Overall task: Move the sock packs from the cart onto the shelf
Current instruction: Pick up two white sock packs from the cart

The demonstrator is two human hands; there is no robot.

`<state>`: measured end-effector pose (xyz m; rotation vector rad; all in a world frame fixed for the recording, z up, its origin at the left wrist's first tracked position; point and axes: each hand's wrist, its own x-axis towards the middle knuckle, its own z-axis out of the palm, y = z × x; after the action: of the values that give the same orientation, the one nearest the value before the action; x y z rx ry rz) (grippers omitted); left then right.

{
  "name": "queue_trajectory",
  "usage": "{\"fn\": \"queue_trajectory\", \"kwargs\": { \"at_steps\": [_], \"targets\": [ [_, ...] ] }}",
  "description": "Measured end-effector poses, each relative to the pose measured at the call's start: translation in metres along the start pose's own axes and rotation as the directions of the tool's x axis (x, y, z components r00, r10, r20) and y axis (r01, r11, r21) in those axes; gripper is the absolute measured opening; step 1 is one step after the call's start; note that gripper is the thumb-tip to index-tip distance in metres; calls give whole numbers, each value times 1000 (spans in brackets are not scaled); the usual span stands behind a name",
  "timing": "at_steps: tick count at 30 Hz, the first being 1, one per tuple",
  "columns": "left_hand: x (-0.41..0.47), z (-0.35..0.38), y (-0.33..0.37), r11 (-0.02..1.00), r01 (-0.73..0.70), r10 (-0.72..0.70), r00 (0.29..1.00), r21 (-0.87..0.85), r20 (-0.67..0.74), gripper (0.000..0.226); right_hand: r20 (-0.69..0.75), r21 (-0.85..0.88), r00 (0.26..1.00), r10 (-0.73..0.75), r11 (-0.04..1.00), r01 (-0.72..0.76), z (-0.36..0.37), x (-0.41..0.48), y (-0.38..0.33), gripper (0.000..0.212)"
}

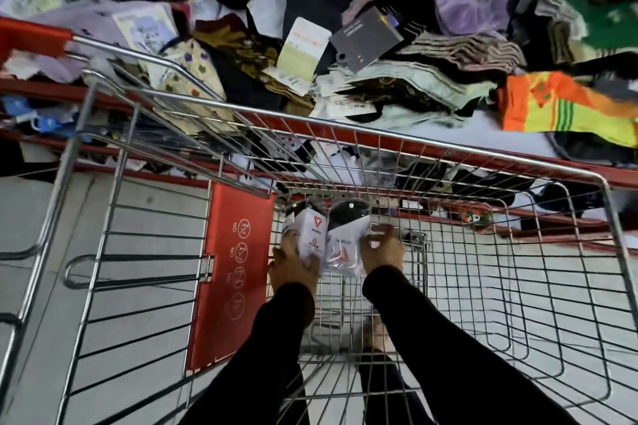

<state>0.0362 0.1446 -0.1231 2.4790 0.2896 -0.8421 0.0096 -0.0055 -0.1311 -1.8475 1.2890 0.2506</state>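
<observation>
Both my arms reach down into the wire shopping cart (448,155). My left hand (293,266) grips a white sock pack with a red triangle logo (312,235) near the cart's bottom. Beside it, my right hand (381,250) holds a second pack (345,241), white with a black top, by its right edge. The two packs touch side by side. Beyond the cart's far rim lies the shelf (483,134), with a red front edge and a loose heap of sock packs on top.
A red child-seat flap (231,272) with white icons hangs at the cart's left side. The red cart handle (34,36) shows at upper left. Orange and yellow socks (566,107) lie on the shelf's right. Grey floor tiles show through the wire.
</observation>
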Motion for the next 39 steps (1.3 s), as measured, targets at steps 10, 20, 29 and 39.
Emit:
{"fn": "queue_trajectory", "kwargs": {
  "at_steps": [10, 20, 29, 39],
  "targets": [
    [22, 4, 6, 977, 205, -202, 978, -66, 46, 79, 70, -250, 977, 200, 952, -177, 38, 20, -42, 130],
    [24, -2, 17, 956, 263, -276, 957, 132, 92, 92, 106, -335, 987, 118, 939, -77, 14, 31, -24, 108],
    [24, 30, 14, 929, 168, -187, 982, 331, 26, 109, 204, -722, 959, -197, 631, 284, 8, 13, -5, 88],
    [14, 18, 20, 967, 209, -221, 973, 148, 71, 103, 256, -695, 955, -148, 659, 289, -20, -3, 29, 99]
  ]
}}
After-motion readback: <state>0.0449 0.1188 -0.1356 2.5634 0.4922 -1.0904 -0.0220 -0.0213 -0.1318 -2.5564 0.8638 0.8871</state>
